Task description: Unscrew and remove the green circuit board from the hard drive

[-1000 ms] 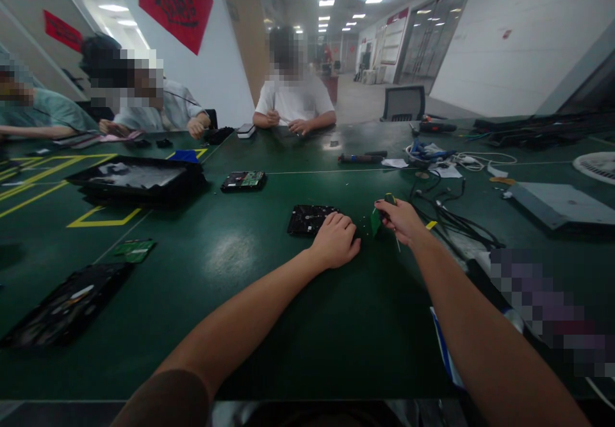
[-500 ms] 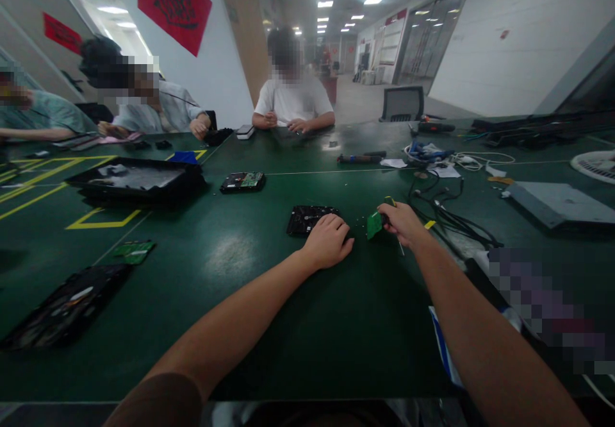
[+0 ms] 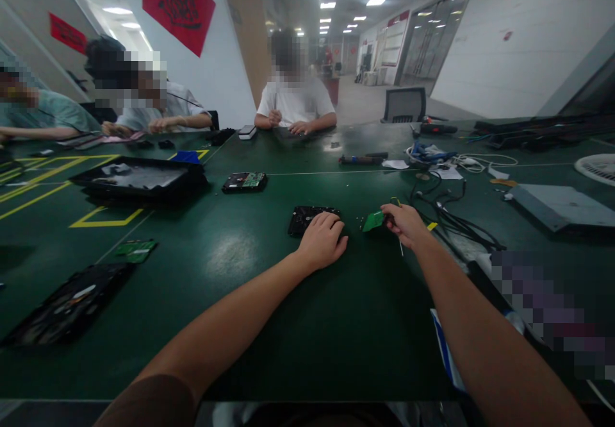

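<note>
A black hard drive (image 3: 302, 220) lies on the green table in front of me. My left hand (image 3: 323, 241) is bent over its right end, fingers curled against it and thumb apart; the fingers' far side is hidden. To the right, my right hand (image 3: 403, 223) pinches a green circuit board (image 3: 373, 221) just above the table, tilted. In the same hand is a screwdriver (image 3: 401, 246), its thin shaft pointing down past the palm and something yellow showing above the fingers. Tiny bits, perhaps screws (image 3: 360, 223), lie between drive and board.
Another hard drive (image 3: 244, 182) lies farther back, near a black tray (image 3: 139, 183). At left are an opened black part (image 3: 72, 305) and a green board (image 3: 136, 251). Cables (image 3: 451, 218) and a grey metal box (image 3: 562, 206) lie right. Three people sit across the table.
The circuit board in my right hand has turned to a flatter tilt. My left hand has slid slightly left on the hard drive.
</note>
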A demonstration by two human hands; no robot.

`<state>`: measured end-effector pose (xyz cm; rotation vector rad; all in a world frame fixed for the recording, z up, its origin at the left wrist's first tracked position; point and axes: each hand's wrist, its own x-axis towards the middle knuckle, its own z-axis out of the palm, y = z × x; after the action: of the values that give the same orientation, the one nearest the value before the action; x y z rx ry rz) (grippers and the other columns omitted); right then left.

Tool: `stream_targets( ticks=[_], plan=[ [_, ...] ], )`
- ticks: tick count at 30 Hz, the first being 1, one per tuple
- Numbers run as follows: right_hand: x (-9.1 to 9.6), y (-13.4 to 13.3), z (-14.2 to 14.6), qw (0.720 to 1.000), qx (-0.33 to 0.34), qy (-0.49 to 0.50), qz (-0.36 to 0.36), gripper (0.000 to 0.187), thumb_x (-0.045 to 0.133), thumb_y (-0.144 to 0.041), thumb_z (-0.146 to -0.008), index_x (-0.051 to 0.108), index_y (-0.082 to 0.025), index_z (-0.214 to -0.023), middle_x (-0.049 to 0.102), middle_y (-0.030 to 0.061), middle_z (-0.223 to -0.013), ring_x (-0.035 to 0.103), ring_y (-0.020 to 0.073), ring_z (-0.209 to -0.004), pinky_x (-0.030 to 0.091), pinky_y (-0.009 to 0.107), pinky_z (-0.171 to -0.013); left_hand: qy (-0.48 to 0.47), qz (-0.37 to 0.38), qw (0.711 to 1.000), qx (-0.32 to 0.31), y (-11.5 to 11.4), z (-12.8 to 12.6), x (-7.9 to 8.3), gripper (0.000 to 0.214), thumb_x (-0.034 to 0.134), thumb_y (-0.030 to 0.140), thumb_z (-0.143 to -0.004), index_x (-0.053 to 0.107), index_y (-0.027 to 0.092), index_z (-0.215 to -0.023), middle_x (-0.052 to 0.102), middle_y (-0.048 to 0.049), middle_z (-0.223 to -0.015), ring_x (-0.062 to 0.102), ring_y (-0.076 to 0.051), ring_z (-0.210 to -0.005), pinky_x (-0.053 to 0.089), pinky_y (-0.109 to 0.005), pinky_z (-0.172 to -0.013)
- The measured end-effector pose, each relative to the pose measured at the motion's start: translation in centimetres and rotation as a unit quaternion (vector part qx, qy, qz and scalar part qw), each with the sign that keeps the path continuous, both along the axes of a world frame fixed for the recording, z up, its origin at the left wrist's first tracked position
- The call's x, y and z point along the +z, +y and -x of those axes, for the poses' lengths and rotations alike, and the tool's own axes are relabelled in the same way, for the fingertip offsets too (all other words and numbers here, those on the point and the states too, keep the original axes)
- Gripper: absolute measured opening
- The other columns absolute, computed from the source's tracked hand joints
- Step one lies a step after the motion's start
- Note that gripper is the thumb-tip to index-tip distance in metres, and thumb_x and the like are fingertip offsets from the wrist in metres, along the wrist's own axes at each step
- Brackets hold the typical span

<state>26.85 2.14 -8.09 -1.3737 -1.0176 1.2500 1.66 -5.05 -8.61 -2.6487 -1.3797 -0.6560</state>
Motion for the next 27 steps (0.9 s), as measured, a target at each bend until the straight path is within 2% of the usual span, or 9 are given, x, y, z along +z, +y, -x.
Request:
stream_targets(
  ticks=[3, 6, 9, 12, 15, 18, 22, 24, 27],
  plan=[
    [0.5, -0.1, -0.1, 0.999, -0.004, 0.032, -0.010, 0.017, 0.071, -0.020, -0.078, 0.055, -0.018, -0.076, 0.053, -0.0024, -0.058, 0.045, 0.0061, -0.042, 0.017, 0.017, -0.031, -0.022, 0.004, 0.996, 0.081, -0.2, 2.2, -0.7, 0.055, 0.053, 0.052, -0.096, 0.055, 0.016, -0.137, 0.052, -0.0172, -0.144, 0.044, -0.035, -0.139, 0.036, -0.055, -0.117],
    [1.0, -0.5, 0.3, 0.998, 0.007, 0.060, -0.020, 0.019, 0.075, -0.021, -0.076, 0.058, -0.017, -0.085, 0.051, -0.0039, -0.059, 0.042, 0.0056, -0.042, 0.017, 0.017, -0.032, -0.032, 0.024, 0.988, 0.151, -0.1, 4.0, -1.6, 0.087, 0.053, 0.072, -0.089, 0.043, 0.010, -0.149, 0.035, -0.0240, -0.159, 0.029, -0.043, -0.149, 0.026, -0.061, -0.121],
    [1.4, -1.1, 1.1, 0.995, 0.055, 0.086, -0.023, 0.031, 0.081, -0.020, -0.072, 0.061, -0.017, -0.096, 0.054, -0.0040, -0.062, 0.040, 0.0051, -0.043, 0.021, 0.017, -0.034, -0.022, 0.066, 0.982, 0.177, 0.3, 4.9, -1.9, 0.112, 0.049, 0.088, -0.079, 0.033, 0.008, -0.155, 0.024, -0.0265, -0.165, 0.020, -0.047, -0.152, 0.020, -0.062, -0.122],
    [1.4, -1.6, 2.1, 0.989, 0.108, 0.095, -0.022, 0.037, 0.085, -0.022, -0.070, 0.063, -0.016, -0.100, 0.058, -0.0020, -0.069, 0.040, 0.0042, -0.045, 0.023, 0.017, -0.036, -0.016, 0.095, 0.981, 0.171, 1.0, 5.4, -1.7, 0.119, 0.046, 0.093, -0.076, 0.030, 0.008, -0.158, 0.022, -0.0262, -0.166, 0.019, -0.047, -0.153, 0.017, -0.061, -0.123],
    [1.3, -2.1, 3.2, 0.987, 0.132, 0.085, -0.015, 0.034, 0.083, -0.023, -0.072, 0.064, -0.016, -0.100, 0.058, -0.0017, -0.069, 0.040, 0.0045, -0.045, 0.023, 0.017, -0.037, -0.028, 0.106, 0.984, 0.137, 2.0, 6.3, -1.3, 0.116, 0.049, 0.091, -0.076, 0.033, 0.010, -0.158, 0.028, -0.0236, -0.164, 0.025, -0.045, -0.151, 0.021, -0.059, -0.123],
    [1.3, -2.6, 4.1, 0.986, 0.149, 0.069, -0.008, 0.032, 0.081, -0.024, -0.074, 0.065, -0.015, -0.100, 0.052, -0.0046, -0.061, 0.039, 0.0049, -0.044, 0.020, 0.018, -0.038, -0.058, 0.111, 0.989, 0.079, 2.7, 7.6, -0.9, 0.109, 0.056, 0.086, -0.077, 0.037, 0.012, -0.156, 0.035, -0.0213, -0.162, 0.031, -0.041, -0.149, 0.026, -0.055, -0.122],
    [2.0, -3.5, 4.7, 0.983, 0.176, 0.051, 0.009, 0.036, 0.081, -0.025, -0.074, 0.064, -0.015, -0.104, 0.050, -0.0060, -0.059, 0.039, 0.0052, -0.044, 0.019, 0.019, -0.039, -0.119, 0.123, 0.985, 0.011, 2.7, 8.8, -0.7, 0.083, 0.051, 0.068, -0.094, 0.039, 0.013, -0.154, 0.048, -0.0182, -0.153, 0.044, -0.031, -0.142, 0.035, -0.047, -0.120],
    [2.3, -3.8, 4.7, 0.982, 0.181, 0.054, 0.006, 0.036, 0.081, -0.024, -0.075, 0.064, -0.015, -0.105, 0.051, -0.0057, -0.061, 0.040, 0.0048, -0.045, 0.020, 0.019, -0.040, -0.136, 0.096, 0.986, 0.021, 2.1, 9.0, -0.7, 0.066, 0.044, 0.058, -0.101, 0.043, 0.014, -0.150, 0.053, -0.0167, -0.147, 0.046, -0.029, -0.139, 0.037, -0.047, -0.118],
    [2.6, -4.0, 5.1, 0.981, 0.181, 0.070, 0.000, 0.035, 0.080, -0.023, -0.075, 0.063, -0.015, -0.105, 0.051, -0.0054, -0.063, 0.039, 0.0041, -0.046, 0.022, 0.019, -0.041, -0.135, 0.038, 0.988, 0.071, 0.5, 9.1, -0.9, 0.052, 0.043, 0.050, -0.103, 0.052, 0.016, -0.141, 0.058, -0.0144, -0.137, 0.049, -0.028, -0.133, 0.039, -0.048, -0.115]
  ],
)
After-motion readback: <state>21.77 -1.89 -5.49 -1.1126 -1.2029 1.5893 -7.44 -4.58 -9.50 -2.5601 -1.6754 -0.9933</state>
